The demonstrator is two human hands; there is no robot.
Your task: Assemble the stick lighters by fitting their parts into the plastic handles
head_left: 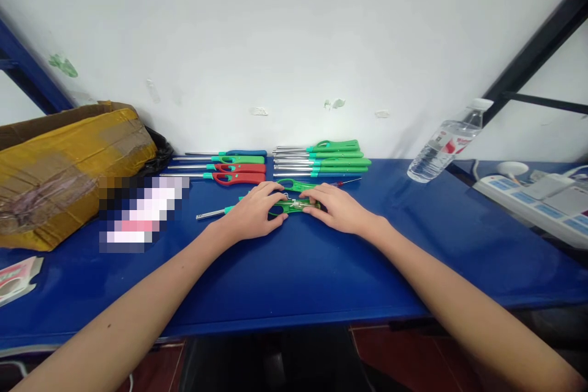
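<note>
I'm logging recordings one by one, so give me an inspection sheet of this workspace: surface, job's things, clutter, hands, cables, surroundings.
Surface: blue table.
Job's things: green lighter, open, innards showing; more lighters near the wall, left row and right stack; thin red tool in front of the stack.
Clutter: box, black bag, card, pixelated item at left; bottle at right.
Hands: left hand and right hand, bare, both holding the green lighter.
Cables: white cable by the power strip, right.
Surroundings: scuffed white wall; dark red floor.
</note>
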